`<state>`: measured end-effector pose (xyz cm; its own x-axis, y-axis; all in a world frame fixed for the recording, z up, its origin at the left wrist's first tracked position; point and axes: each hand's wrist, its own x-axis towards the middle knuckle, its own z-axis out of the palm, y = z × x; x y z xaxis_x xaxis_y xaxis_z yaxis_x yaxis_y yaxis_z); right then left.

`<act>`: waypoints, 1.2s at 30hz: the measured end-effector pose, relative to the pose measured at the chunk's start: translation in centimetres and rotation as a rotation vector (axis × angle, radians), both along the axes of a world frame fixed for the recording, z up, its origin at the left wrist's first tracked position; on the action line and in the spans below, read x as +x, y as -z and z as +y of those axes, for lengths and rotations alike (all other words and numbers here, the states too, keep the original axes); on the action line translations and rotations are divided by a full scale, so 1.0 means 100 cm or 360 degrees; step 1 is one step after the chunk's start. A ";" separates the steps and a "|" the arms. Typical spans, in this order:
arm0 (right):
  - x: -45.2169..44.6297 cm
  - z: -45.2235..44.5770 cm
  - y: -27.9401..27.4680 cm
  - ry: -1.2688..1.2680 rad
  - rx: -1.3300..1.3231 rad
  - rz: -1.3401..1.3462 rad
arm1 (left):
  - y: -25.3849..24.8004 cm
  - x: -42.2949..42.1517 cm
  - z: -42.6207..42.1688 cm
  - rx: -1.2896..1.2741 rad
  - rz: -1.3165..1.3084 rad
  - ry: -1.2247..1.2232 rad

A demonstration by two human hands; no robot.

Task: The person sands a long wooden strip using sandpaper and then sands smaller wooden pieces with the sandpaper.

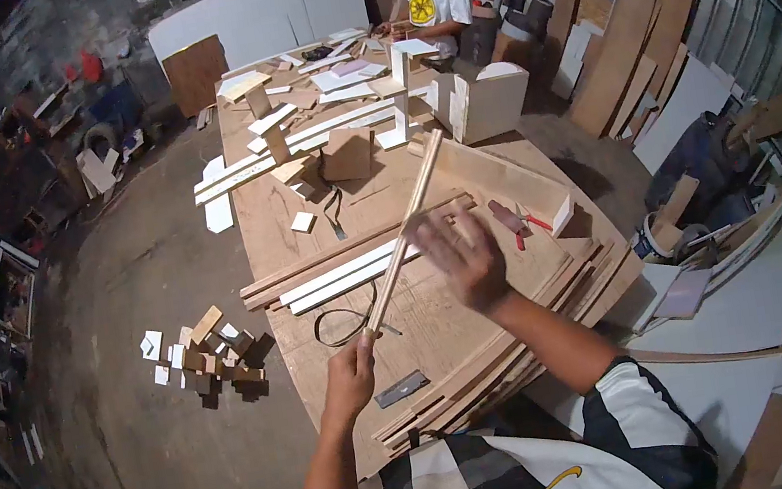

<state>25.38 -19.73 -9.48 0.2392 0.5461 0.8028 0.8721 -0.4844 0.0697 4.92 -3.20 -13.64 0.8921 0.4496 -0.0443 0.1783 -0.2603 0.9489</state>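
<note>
My left hand (pixel 351 377) is closed around the near end of a long, thin wooden strip (pixel 401 246). The strip slants up and away over the workbench. Beside its middle is my right hand (pixel 466 259), blurred by motion, with its fingers apart; whether they touch the strip is not clear. White strips (pixel 348 279) and brown wooden strips (pixel 351 248) lie beneath. A black strap (pixel 342 325) curls near my left hand, and a flat dark metal piece (pixel 402 387) rests close by. Right of my right hand are red-handled pliers (pixel 536 222).
The wooden workbench (pixel 303 369) has stacked strips (pixel 516 337) along its near right edge. Farther along stand small box-like wooden pieces (pixel 349 154) and a white panel box (pixel 488 103). Another person (pixel 437 0) is at the far end. Wood offcuts (pixel 210 352) lie on the floor at left.
</note>
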 end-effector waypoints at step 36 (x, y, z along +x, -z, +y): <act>0.021 -0.040 0.022 -0.0069 -0.0598 -0.0073 | 0.012 0.003 -0.019 0.0015 0.0229 0.0195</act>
